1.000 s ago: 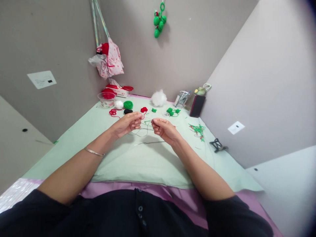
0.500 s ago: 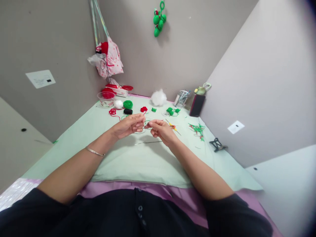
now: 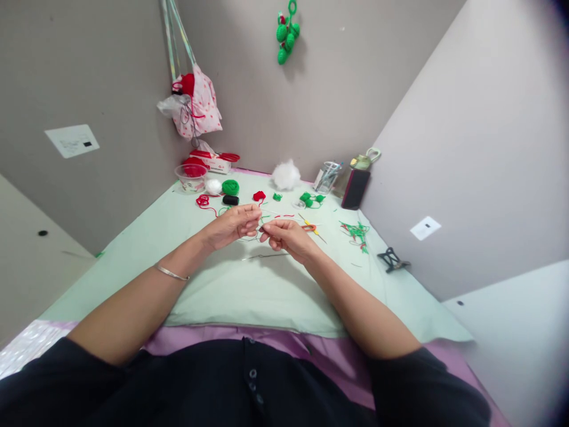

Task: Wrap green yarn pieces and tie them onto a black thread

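My left hand (image 3: 235,225) is closed in a pinch, with a thin pale needle (image 3: 270,212) sticking out from its fingertips to the right. Just beside it, my right hand (image 3: 287,237) has thumb and forefinger pressed together on a dark thread (image 3: 249,239); a loop of it hangs below the hands. The fingertips of both hands are close together above the pale green cloth (image 3: 267,296). Under them lies a thin metal tool with a dark line (image 3: 267,256). Behind my right hand are an orange-handled tool (image 3: 308,228) and a yellow crochet hook (image 3: 318,233).
Farther back are a black thread spool (image 3: 230,200), a green yarn ball (image 3: 230,187), red yarn (image 3: 259,196), white stuffing (image 3: 285,175) and green crocheted pieces (image 3: 311,200). A pen cup (image 3: 326,179) and a phone (image 3: 356,190) stand right. Yarn scraps (image 3: 355,234) lie near a black clip (image 3: 392,261).
My right hand has shifted slightly down and its fingers have opened out a little below the pinch. Short red yarn bits behind it now show. My left hand stays almost in place.
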A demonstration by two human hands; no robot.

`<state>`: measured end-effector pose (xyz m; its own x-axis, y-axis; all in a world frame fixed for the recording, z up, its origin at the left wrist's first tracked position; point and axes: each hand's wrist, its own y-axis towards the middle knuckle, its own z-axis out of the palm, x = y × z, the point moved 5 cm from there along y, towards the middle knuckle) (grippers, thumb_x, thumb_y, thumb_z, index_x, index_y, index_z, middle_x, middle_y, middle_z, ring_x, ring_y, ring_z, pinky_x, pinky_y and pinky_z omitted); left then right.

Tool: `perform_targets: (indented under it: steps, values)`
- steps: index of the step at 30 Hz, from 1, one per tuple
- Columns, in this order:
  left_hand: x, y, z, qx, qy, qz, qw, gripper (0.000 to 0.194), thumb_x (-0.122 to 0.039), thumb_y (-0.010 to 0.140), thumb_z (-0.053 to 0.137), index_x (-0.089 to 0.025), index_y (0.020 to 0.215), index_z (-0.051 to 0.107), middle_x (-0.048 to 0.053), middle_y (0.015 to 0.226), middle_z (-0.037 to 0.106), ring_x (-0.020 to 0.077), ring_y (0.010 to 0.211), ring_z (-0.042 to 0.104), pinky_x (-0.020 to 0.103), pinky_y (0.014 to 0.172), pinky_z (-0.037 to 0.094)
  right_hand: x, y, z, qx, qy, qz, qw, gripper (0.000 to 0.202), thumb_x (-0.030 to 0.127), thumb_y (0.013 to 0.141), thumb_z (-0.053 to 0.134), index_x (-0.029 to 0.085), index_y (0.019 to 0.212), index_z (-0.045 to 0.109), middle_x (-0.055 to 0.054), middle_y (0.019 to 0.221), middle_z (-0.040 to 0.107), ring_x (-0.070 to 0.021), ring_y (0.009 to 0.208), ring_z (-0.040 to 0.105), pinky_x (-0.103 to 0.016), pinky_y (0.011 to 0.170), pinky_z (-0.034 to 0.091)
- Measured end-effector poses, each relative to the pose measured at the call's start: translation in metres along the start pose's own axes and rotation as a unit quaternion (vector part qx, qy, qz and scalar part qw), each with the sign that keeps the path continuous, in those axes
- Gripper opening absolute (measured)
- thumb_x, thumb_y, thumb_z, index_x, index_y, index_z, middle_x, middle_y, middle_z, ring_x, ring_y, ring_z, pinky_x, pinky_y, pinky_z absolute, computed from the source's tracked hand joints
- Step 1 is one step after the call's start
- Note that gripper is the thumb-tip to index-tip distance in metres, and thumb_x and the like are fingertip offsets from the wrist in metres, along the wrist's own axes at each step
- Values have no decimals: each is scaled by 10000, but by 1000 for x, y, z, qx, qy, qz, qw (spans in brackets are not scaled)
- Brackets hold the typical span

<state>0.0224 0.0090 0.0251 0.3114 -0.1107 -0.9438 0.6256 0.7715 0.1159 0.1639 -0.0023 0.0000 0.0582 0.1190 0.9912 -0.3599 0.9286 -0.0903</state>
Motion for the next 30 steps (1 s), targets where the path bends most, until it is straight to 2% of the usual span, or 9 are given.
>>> perform_targets:
  steps: [8, 12, 14, 16, 19, 21, 23, 26, 30]
  values:
    - [7, 1, -3, 12, 33, -7, 999, 291, -373, 862, 664, -160, 727, 520, -51, 600, 382, 76, 557, 455, 211, 574, 369, 1, -2, 3, 22, -14, 7, 1000, 297, 436, 692, 801, 155, 724, 708, -13, 679, 680, -58, 500, 505, -200, 474, 376]
    - [7, 3, -6, -3, 47, 4, 999, 251, -396, 830, 689, -162, 792, 604, -11, 722, 540, 108, 682, 551, 260, 714, 451, 2, -2, 1, 11, 29, 16, 999, 260, 396, 671, 820, 163, 722, 715, 0, 681, 647, -60, 554, 483, -192, 483, 349]
    - [6, 4, -10, -36, 71, 26, 997, 256, -422, 813, 697, -174, 856, 655, 28, 893, 631, 155, 858, 601, 316, 855, 462, 3, 0, -3, -11, 68, 6, 998, 242, 373, 653, 832, 168, 714, 718, 5, 714, 644, -58, 586, 468, -187, 491, 337]
    - [4, 5, -17, -107, 121, 60, 985, 261, -431, 794, 707, -184, 874, 689, 44, 989, 664, 190, 992, 590, 339, 946, 427, 4, 1, -8, -42, 102, -7, 994, 231, 358, 637, 841, 175, 713, 723, 6, 755, 657, -58, 617, 470, -185, 512, 345]
    - [0, 3, -26, -221, 196, 125, 947, 246, -415, 755, 735, -180, 826, 716, 44, 939, 691, 197, 978, 584, 311, 942, 404, 4, 3, -17, -98, 133, -18, 986, 233, 358, 617, 848, 194, 735, 732, -1, 833, 697, -77, 694, 520, -196, 590, 394]
    - [-1, 1, -26, -247, 218, 154, 932, 249, -418, 756, 731, -178, 818, 729, 39, 901, 694, 185, 907, 582, 286, 872, 414, 3, 4, -21, -125, 144, -23, 981, 235, 365, 610, 846, 210, 745, 734, -10, 888, 721, -100, 768, 562, -214, 666, 427]
    - [2, 0, -21, -228, 230, 145, 935, 273, -442, 784, 699, -180, 847, 743, 23, 828, 674, 150, 771, 546, 261, 739, 405, 3, 5, -22, -135, 149, -28, 979, 234, 374, 611, 842, 222, 755, 738, -15, 937, 732, -118, 841, 588, -230, 742, 444]
    - [13, 3, -8, -150, 236, 70, 957, 336, -488, 809, 655, -173, 867, 757, -7, 678, 578, 102, 577, 402, 251, 569, 313, 1, 5, -20, -127, 146, -38, 980, 237, 391, 613, 837, 227, 756, 743, -18, 958, 735, -135, 907, 606, -260, 830, 451]
    - [27, 5, 1, -116, 206, 19, 972, 320, -469, 773, 695, -161, 839, 749, -4, 686, 552, 92, 561, 360, 249, 548, 294, 1, 5, -14, -120, 116, -72, 983, 237, 411, 627, 819, 220, 746, 743, -34, 946, 737, -160, 919, 614, -313, 892, 451]
